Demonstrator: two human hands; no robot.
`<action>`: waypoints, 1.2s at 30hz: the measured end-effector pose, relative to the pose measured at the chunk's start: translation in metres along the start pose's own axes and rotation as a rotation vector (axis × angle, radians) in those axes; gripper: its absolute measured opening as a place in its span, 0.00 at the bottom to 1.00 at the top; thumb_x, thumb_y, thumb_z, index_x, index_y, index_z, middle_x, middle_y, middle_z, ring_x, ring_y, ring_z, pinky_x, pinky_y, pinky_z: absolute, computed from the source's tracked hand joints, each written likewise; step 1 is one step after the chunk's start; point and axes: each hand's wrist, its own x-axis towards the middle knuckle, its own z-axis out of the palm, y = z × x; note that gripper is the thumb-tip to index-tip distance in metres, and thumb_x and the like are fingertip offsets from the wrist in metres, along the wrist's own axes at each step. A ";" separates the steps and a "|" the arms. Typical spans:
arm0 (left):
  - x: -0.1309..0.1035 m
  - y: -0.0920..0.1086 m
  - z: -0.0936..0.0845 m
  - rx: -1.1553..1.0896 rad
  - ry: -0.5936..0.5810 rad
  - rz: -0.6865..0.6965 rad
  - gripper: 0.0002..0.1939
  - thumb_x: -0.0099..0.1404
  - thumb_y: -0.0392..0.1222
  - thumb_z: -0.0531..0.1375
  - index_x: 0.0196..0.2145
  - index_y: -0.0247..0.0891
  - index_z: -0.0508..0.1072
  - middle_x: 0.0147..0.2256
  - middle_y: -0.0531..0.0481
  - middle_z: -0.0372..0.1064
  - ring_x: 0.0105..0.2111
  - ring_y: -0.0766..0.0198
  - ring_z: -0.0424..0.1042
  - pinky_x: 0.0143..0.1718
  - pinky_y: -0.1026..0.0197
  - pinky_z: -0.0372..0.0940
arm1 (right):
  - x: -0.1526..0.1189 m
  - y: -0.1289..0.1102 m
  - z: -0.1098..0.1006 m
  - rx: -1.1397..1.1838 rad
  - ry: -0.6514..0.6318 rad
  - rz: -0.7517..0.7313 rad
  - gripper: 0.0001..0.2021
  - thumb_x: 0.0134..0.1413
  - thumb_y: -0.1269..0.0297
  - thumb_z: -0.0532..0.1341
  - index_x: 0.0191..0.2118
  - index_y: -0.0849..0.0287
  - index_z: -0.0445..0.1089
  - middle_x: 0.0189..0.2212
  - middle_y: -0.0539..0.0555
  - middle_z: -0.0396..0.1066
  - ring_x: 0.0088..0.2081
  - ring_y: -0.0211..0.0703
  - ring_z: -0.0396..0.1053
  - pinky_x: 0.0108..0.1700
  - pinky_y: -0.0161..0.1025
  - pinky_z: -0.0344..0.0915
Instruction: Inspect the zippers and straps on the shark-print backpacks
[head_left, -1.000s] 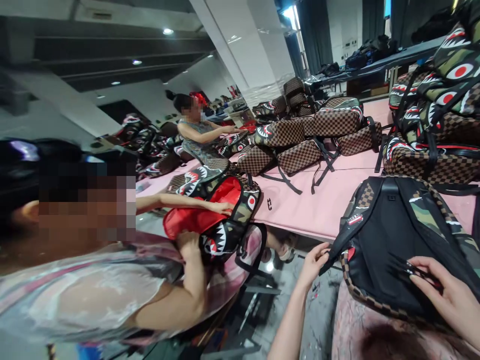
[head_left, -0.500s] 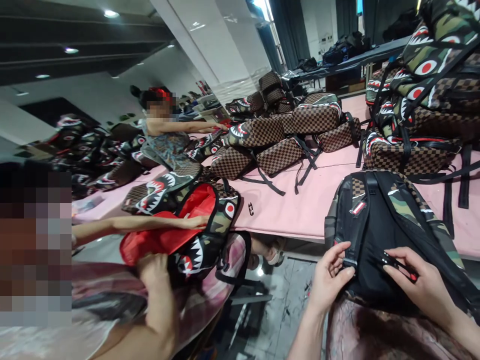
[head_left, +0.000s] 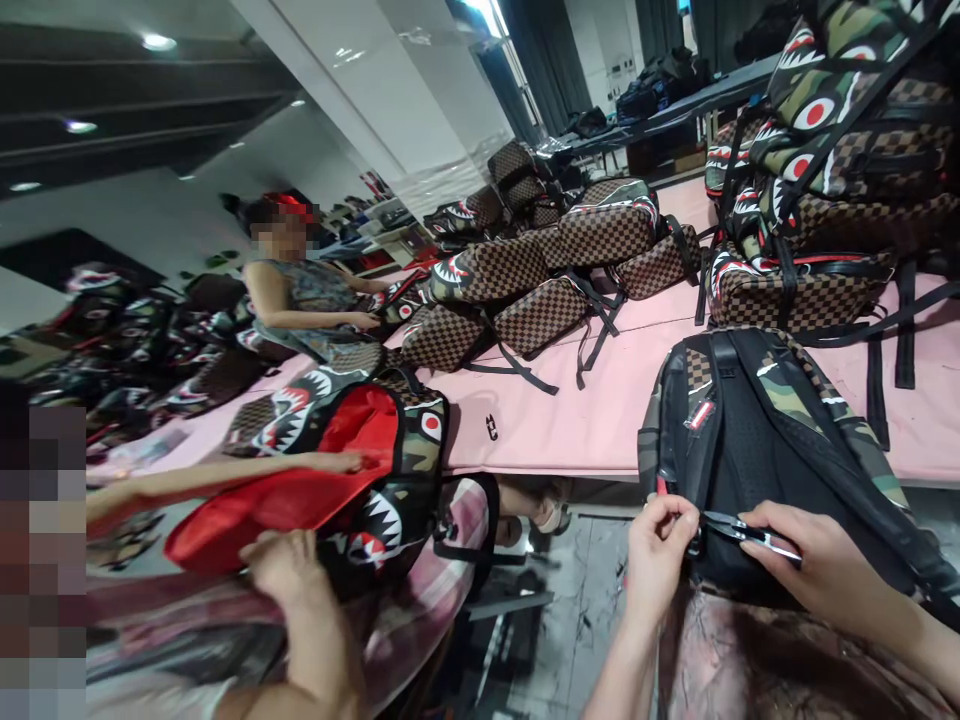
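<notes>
A black backpack (head_left: 765, 480) with camouflage and checkered sides lies back panel up at the near table edge, over my lap. My right hand (head_left: 802, 550) is closed on small thread snips (head_left: 750, 532), their tip pointing left at the strap's lower end. At that strap, my left hand (head_left: 660, 545) pinches with thumb and fingers; what lies between them is too small to make out. A red tag (head_left: 701, 414) shows on the strap above.
Left of me, a person holds an open red-lined backpack (head_left: 360, 440). Another person stands across the pink table (head_left: 570, 430). Small snips (head_left: 491, 427) lie on it. Checkered bags (head_left: 544, 312) and a tall bag pile (head_left: 825, 200) are behind.
My right hand has moved left, bringing the snips to the strap beside my left hand. My left fingers have drawn together. The neighbour's red-lined bag is spread farther left, and the view has shifted.
</notes>
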 end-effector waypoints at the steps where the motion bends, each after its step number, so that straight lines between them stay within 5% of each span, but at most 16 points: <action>1: -0.001 -0.001 0.002 -0.001 0.019 0.012 0.09 0.53 0.44 0.61 0.24 0.34 0.69 0.21 0.55 0.59 0.23 0.70 0.56 0.26 0.67 0.53 | 0.001 0.000 0.000 -0.006 -0.016 -0.002 0.09 0.58 0.60 0.52 0.39 0.54 0.67 0.33 0.53 0.73 0.34 0.41 0.71 0.34 0.34 0.67; 8: -0.007 -0.012 0.013 0.070 0.152 0.141 0.08 0.56 0.43 0.58 0.24 0.36 0.67 0.25 0.52 0.61 0.29 0.65 0.60 0.32 0.65 0.56 | 0.006 -0.001 0.001 -0.132 0.036 -0.075 0.09 0.58 0.59 0.53 0.37 0.54 0.69 0.29 0.53 0.72 0.31 0.40 0.70 0.30 0.32 0.64; 13: -0.008 -0.025 0.017 -0.149 0.244 0.077 0.12 0.56 0.48 0.59 0.26 0.37 0.65 0.25 0.54 0.61 0.28 0.67 0.61 0.31 0.66 0.56 | 0.008 -0.004 -0.001 -0.094 0.053 -0.087 0.10 0.59 0.60 0.51 0.36 0.55 0.69 0.28 0.52 0.72 0.30 0.39 0.70 0.30 0.32 0.63; 24: -0.012 -0.025 0.021 -0.217 0.324 0.092 0.13 0.54 0.48 0.62 0.26 0.35 0.67 0.25 0.54 0.61 0.28 0.68 0.60 0.32 0.68 0.56 | 0.035 -0.017 -0.008 -0.280 -0.134 -0.142 0.07 0.56 0.67 0.52 0.33 0.57 0.67 0.27 0.52 0.69 0.28 0.40 0.68 0.30 0.34 0.60; 31: -0.013 -0.011 0.019 -0.670 0.441 0.088 0.15 0.56 0.52 0.60 0.27 0.36 0.65 0.25 0.55 0.61 0.25 0.71 0.61 0.30 0.69 0.59 | 0.039 -0.009 -0.009 0.276 0.042 0.110 0.09 0.57 0.58 0.53 0.38 0.56 0.64 0.28 0.50 0.68 0.30 0.38 0.66 0.31 0.33 0.61; 36: -0.016 -0.009 0.025 -0.561 0.305 0.131 0.18 0.59 0.53 0.56 0.41 0.38 0.65 0.36 0.47 0.68 0.38 0.62 0.68 0.41 0.62 0.62 | 0.071 -0.008 0.012 0.655 0.024 0.244 0.14 0.53 0.51 0.53 0.29 0.58 0.61 0.17 0.43 0.53 0.18 0.32 0.51 0.19 0.31 0.50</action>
